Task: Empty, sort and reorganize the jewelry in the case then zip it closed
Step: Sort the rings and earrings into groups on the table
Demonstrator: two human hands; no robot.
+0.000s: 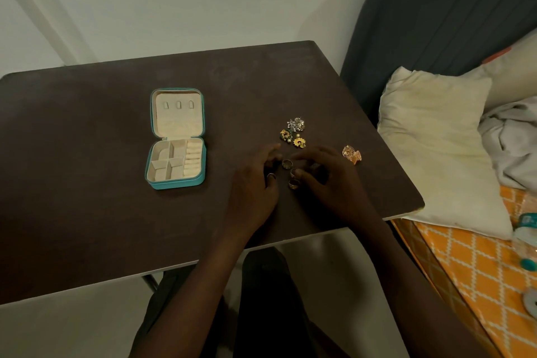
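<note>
A teal jewelry case (176, 139) lies open on the dark table (101, 183), its cream compartments bare. To its right, several rings (290, 174) lie between my two hands. My left hand (255, 180) rests palm down with fingers spread beside the rings, a ring near its thumb. My right hand (328, 180) hovers over the rings, its thumb touching one. Beyond my fingers lie a silver beaded piece (296, 124), gold and green earrings (293, 138), and a gold filigree piece (351, 154) further right.
A bed with an orange patterned sheet (470, 264), a cream pillow (436, 136) and crumpled cloth (514, 142) stands against the table's right edge. A dark headboard (436, 23) rises behind. The wall is beyond the table's far edge.
</note>
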